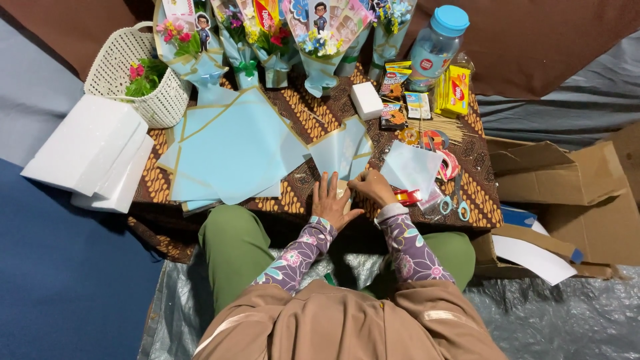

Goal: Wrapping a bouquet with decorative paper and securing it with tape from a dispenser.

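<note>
My left hand lies flat with fingers spread on a small pale object at the near edge of the low table. My right hand is curled beside it, fingers pinched on the same small object, which is mostly hidden. A small light-blue paper sheet lies just beyond both hands. Another pale translucent sheet sits to the right of my right hand. A red tape dispenser rests next to my right wrist.
A stack of light-blue wrapping sheets covers the table's left. Wrapped flower bouquets line the back, with a white basket, a white foam block, snack packets, a blue-lidded jar, scissors, white boards, cardboard boxes.
</note>
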